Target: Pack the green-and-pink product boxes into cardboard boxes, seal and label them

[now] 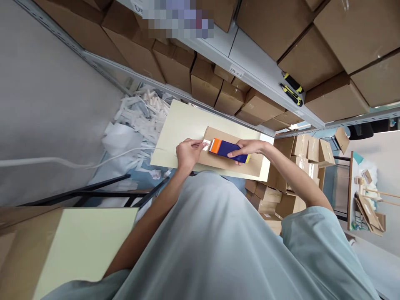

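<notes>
A flat brown cardboard box (pixel 218 160) lies on a pale yellow table (pixel 184 125) in front of me. My right hand (pixel 248 148) is closed round a blue and orange tape dispenser (pixel 226 149) that rests on top of the box. My left hand (pixel 187 152) is at the box's left end, its fingers pinched on the clear tape (pixel 206 144) coming off the dispenser's orange end.
Metal shelves (pixel 237 52) stacked with brown cartons (pixel 203 81) stand behind the table. Two yellow and black utility knives (pixel 292 89) lie on a shelf. White paper scraps (pixel 140 112) are heaped on the floor at left. More cartons (pixel 281 196) are piled at right. A second pale tabletop (pixel 78 241) is at lower left.
</notes>
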`<state>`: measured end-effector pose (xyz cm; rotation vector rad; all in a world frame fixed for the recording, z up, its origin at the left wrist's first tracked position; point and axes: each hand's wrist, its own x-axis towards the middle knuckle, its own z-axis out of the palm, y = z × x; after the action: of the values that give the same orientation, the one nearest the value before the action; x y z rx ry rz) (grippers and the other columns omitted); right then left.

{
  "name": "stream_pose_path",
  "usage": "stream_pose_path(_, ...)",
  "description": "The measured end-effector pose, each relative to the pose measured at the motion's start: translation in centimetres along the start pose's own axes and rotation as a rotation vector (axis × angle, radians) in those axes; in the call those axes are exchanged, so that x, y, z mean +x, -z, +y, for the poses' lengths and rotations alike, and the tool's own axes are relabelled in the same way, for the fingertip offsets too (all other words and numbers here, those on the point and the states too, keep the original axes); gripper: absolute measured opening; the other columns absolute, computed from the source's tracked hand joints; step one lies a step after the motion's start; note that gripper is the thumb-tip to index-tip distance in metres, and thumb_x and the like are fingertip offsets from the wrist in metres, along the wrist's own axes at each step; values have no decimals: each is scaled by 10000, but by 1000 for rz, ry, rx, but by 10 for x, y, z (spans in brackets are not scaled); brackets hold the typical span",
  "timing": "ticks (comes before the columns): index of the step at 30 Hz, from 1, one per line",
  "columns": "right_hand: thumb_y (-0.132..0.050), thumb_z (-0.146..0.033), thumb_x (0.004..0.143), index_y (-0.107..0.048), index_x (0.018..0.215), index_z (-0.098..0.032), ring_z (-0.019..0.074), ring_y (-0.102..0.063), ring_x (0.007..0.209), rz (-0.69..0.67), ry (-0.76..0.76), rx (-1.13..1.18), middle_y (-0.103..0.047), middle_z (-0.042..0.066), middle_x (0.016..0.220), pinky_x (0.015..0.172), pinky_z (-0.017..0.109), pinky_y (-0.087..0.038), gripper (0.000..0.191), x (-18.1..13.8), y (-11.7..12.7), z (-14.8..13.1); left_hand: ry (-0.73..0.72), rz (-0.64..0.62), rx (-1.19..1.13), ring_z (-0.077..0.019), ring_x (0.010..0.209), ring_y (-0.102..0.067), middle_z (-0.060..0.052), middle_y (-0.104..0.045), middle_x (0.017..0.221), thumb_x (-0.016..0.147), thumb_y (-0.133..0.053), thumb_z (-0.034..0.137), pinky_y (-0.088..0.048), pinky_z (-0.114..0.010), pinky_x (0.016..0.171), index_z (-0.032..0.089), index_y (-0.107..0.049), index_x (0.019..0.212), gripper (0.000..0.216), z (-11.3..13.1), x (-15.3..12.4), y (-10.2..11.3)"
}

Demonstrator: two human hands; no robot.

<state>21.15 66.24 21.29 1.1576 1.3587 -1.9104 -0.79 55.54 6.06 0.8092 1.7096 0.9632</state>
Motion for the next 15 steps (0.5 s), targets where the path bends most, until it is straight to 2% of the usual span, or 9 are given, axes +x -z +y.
stream_pose_path(4, -1006, -707, 663, -729, 784, -144, 160, -700, 652, -3, 3, 15, -798, 75, 741, 688, 300, -566, 638, -6, -3, 2, -16, 27, 28, -269, 927, -803, -95, -851, 1064, 810, -834, 416, -631, -357, 922, 188, -870, 947, 269, -3, -3, -1)
stream_pose_path(7, -1005, -721, 650, -734, 801, -144, 178, -713, 680, 2, -4, 14, -802, 80, 758, 702, 313, -572, 655, -27, -1, 16, 4, 45, 41, -271, 904, -790, -104, -859, 1028, 776, -853, 441, -632, -377, 917, 182, -869, 940, 307, -7, -2, -1)
stream_pose_path(11, -947, -731, 753, -768, 856, -144, 194, -734, 742, 12, -25, 8, -818, 93, 821, 740, 316, -579, 623, -83, 12, 56, 50, 71, 28, -245, 856, -769, -79, -856, 944, 708, -892, 433, -632, -366, 888, 194, -858, 904, 311, -8, 3, -2)
stream_pose_path(15, -900, -743, 812, -787, 837, -162, 185, -727, 729, 21, -62, -4, -808, 77, 805, 720, 302, -574, 592, -151, 30, 102, 105, 104, 4, -226, 849, -745, -41, -838, 868, 679, -913, 332, -635, -361, 896, 172, -841, 887, 273, 0, 4, -7)
